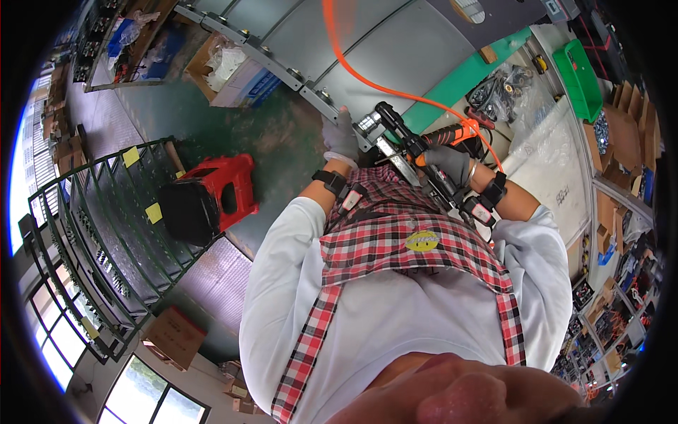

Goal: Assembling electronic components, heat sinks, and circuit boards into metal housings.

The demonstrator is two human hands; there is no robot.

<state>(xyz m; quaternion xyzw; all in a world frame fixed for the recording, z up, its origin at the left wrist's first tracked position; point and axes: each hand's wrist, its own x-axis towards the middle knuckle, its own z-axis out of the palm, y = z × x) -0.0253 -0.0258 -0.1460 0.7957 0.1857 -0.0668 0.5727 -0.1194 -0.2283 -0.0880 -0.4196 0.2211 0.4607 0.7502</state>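
Observation:
My left hand [341,138], in a grey glove, is closed on the grey metal rail [321,104] along the edge of a large metal panel [381,53]. Its fingers are partly hidden. My right hand [450,165], also gloved, wraps round a long black and silver hand-held tool [401,133] with an orange patch at the grip. The tool's silver head is close beside the rail's end, near my left hand; I cannot tell whether they touch. An orange hose [395,90] curves over the panel and down past my right hand, beside an orange-and-black handle [452,133].
To the left, a red stool [240,185] with a black top stands by a dark green rack [134,219]. An open carton [236,76] lies beyond. On the right are a green bin [578,79], plastic bags [540,116], a red-handled tool [480,117] and parts shelves.

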